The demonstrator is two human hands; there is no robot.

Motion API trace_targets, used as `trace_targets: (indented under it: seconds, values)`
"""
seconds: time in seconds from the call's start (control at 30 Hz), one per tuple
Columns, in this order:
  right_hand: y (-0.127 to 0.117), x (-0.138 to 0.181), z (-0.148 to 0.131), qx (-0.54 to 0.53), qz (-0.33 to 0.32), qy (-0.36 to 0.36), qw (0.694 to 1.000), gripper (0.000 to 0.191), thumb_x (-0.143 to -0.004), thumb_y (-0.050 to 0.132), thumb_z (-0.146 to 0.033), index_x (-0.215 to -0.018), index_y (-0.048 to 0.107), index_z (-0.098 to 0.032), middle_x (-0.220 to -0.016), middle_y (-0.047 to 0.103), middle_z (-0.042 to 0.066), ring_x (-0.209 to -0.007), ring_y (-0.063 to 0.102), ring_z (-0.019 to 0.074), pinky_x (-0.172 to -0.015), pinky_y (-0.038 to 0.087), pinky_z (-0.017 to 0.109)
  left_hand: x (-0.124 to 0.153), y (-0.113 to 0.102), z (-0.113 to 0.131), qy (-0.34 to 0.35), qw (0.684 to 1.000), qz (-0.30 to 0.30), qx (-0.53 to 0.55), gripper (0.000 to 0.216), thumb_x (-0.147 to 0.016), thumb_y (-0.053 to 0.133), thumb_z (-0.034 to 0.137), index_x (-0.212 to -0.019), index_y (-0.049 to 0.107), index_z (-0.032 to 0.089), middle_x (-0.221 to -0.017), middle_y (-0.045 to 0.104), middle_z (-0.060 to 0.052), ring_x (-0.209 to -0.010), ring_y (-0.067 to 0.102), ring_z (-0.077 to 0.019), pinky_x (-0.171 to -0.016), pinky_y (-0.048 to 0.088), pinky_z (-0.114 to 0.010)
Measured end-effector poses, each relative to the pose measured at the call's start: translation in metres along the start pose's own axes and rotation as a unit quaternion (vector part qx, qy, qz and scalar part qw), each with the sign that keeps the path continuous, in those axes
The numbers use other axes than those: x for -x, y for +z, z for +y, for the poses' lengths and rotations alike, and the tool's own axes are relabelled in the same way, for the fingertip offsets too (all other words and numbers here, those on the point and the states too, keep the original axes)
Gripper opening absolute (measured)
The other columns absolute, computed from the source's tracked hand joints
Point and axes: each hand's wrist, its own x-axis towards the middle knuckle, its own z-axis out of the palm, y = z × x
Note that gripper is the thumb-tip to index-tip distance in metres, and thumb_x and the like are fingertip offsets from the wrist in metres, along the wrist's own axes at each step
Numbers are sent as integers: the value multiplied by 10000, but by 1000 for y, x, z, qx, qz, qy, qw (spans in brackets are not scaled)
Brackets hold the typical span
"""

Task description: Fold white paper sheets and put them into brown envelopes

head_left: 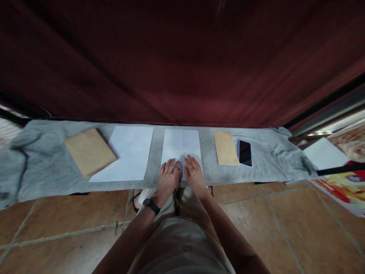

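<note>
A white sheet of paper (181, 144) lies on a grey cloth (42, 171) spread over the tiled floor. My left hand (167, 178) rests flat on the sheet's near edge, fingers stretched out, a black band on its wrist. Beside it my right hand (194, 175) presses flat on the same edge, fingers spread. Neither hand holds anything.
On the cloth to the left lie a stack of white paper (125, 152) and a brown envelope (89, 151). To the right are a smaller brown envelope (226, 147) and a dark phone (245, 153). A dark red curtain (182, 57) hangs behind. More paper (325, 153) lies far right.
</note>
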Motion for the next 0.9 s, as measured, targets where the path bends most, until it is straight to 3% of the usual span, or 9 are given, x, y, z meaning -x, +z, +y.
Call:
trace_targets:
  seconds: [0.17,0.47,0.9]
  values:
    - [11,14,-7,27,-18,7,999,479,-1047,461,-253,-1520,506,-194,-1606,466,123,-1513,385,285,-1256,304,549,0,-3,2,-3,1000,-9,-5,492,-1060,351,288,-1496,524,138,-1590,487,-153,-1512,401,-289,-1240,315,-494]
    - [7,16,-5,60,-37,9,997,469,-1054,446,-245,-1513,525,-195,-1630,434,112,-1522,372,288,-1266,268,522,6,-1,8,23,1000,-14,4,510,-1057,353,287,-1539,491,195,-1633,436,-87,-1562,304,-281,-1282,227,-534]
    - [-22,39,29,160,-34,-16,986,477,-1082,428,-325,-1530,503,-176,-1621,448,117,-1489,420,297,-1242,304,501,35,-12,-25,45,999,2,-23,572,-1061,409,443,-1558,459,165,-1641,400,-136,-1546,338,-298,-1260,303,-525]
